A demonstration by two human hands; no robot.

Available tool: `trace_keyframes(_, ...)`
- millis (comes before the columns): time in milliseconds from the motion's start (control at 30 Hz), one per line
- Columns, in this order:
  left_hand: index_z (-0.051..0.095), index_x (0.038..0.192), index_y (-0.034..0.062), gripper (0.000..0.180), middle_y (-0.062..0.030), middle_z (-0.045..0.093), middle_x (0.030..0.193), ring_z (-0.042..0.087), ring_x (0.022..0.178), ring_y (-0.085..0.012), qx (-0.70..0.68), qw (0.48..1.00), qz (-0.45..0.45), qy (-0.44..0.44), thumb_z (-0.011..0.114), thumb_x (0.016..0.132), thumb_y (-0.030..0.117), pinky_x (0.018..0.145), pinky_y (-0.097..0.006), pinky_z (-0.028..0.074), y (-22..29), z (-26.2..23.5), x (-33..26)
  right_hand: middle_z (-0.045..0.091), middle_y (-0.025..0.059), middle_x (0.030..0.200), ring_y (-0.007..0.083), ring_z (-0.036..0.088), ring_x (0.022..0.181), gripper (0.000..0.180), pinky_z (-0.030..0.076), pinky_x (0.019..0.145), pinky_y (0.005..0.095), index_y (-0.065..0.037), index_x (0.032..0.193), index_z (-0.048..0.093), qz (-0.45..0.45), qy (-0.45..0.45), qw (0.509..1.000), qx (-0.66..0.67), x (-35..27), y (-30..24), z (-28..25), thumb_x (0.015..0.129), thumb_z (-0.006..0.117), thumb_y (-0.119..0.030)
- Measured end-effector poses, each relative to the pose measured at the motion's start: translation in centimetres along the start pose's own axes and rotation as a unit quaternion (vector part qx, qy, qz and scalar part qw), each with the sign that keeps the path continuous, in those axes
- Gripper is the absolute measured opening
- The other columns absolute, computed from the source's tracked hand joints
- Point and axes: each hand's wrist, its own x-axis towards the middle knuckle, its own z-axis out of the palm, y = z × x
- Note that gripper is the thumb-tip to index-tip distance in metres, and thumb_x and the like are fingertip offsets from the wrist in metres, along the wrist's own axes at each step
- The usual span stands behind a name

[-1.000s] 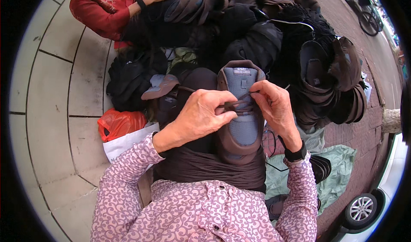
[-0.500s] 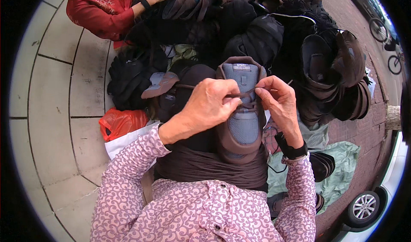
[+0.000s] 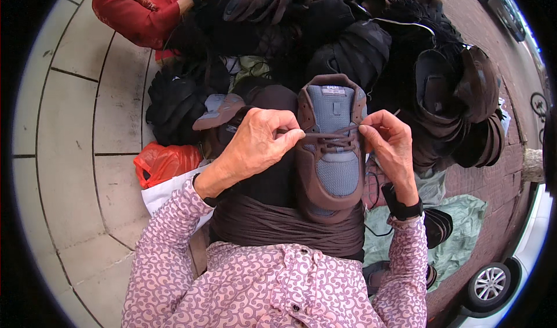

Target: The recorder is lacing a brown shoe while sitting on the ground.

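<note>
On my lap rests a brown and blue-grey shoe upper [image 3: 336,174], its toe toward me and its tongue away from me. A brown shoelace [image 3: 332,134] crosses the tongue, with a few rows laced below it. My left hand [image 3: 255,142] pinches one end of the lace at the left side of the upper. At the right edge my right hand [image 3: 390,145] pinches the lace's other part between thumb and fingertips. Across my lap, under the toe, lies a thick bundle of brown laces [image 3: 284,226].
Stacks of black and brown shoe uppers [image 3: 348,52] lie ahead and to the right. A red plastic bag [image 3: 166,164] sits at left. Another person's red sleeve [image 3: 139,14] shows at far left. A green sheet [image 3: 458,229] and a parked car [image 3: 516,264] are at right.
My hands have moved apart, drawing the lace out sideways across the tongue. The left hand has gone left, off the upper. The upper sits slightly farther right in view.
</note>
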Motion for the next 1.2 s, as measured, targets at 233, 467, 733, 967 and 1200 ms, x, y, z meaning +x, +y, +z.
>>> trace_keyframes(233, 0.070, 0.084, -0.0010, 0.020, -0.0020, 0.064, 0.071, 0.053, 0.058, -0.0063, -0.001, 0.999, 0.034, -0.022, 0.066, 0.095, 0.015, 0.052, -0.025, 0.040, -1.4, -1.1, -1.0, 0.066, 0.0000, 0.077, 0.0047, 0.060, 0.067, 0.007, 0.047, 0.060, 0.0192, 0.001, 0.096, 0.072, -0.057, 0.057, 0.997, -0.019, 0.1, -0.6, 0.3, 0.093, 0.072, -0.005)
trace_keyframes(467, 0.067, 0.091, 0.0011, 0.023, 0.0011, 0.060, 0.080, 0.049, 0.059, -0.0030, -0.288, 0.948, -0.118, -0.061, 0.060, 0.102, 0.021, 0.052, -0.017, 0.038, -1.0, -5.0, -2.0, 0.074, 0.0055, 0.088, 0.0082, 0.065, 0.069, 0.011, 0.049, 0.061, 0.0192, 0.000, 0.102, 0.074, 0.068, 0.140, 0.944, 0.290, 0.7, -1.1, 1.8, 0.091, 0.074, -0.002)
trace_keyframes(733, 0.060, 0.117, -0.0015, 0.020, -0.0199, 0.055, 0.135, 0.064, 0.090, -0.0142, -0.729, 0.680, -0.039, 0.066, 0.054, 0.106, 0.014, 0.080, -0.027, 0.059, -4.5, -13.1, -4.7, 0.070, 0.0046, 0.092, 0.0107, 0.063, 0.074, 0.021, 0.050, 0.066, 0.0229, -0.002, 0.114, 0.067, 0.140, 0.117, 0.865, 0.468, 1.4, -0.6, -0.2, 0.093, 0.070, -0.003)
trace_keyframes(967, 0.046, 0.136, -0.0098, 0.037, -0.0163, 0.062, 0.123, 0.064, 0.115, -0.0238, -0.784, 0.596, 0.013, 0.174, 0.054, 0.103, 0.005, 0.095, -0.033, 0.058, -9.6, -19.1, -11.7, 0.067, 0.0062, 0.094, 0.0205, 0.062, 0.088, 0.027, 0.049, 0.083, 0.0407, -0.007, 0.121, 0.065, 0.145, 0.221, 0.785, 0.560, 0.9, 4.9, -9.6, 0.095, 0.066, -0.003)
trace_keyframes(1200, 0.044, 0.137, -0.0125, 0.038, -0.0198, 0.060, 0.127, 0.064, 0.116, -0.0270, -0.745, 0.618, 0.077, 0.237, 0.052, 0.103, 0.000, 0.095, -0.035, 0.059, -8.2, -24.4, -16.5, 0.056, 0.0100, 0.088, 0.0213, 0.053, 0.080, 0.025, 0.051, 0.074, 0.0325, 0.002, 0.123, 0.059, 0.088, 0.319, 0.728, 0.600, -5.3, 15.8, -23.7, 0.098, 0.058, 0.003)
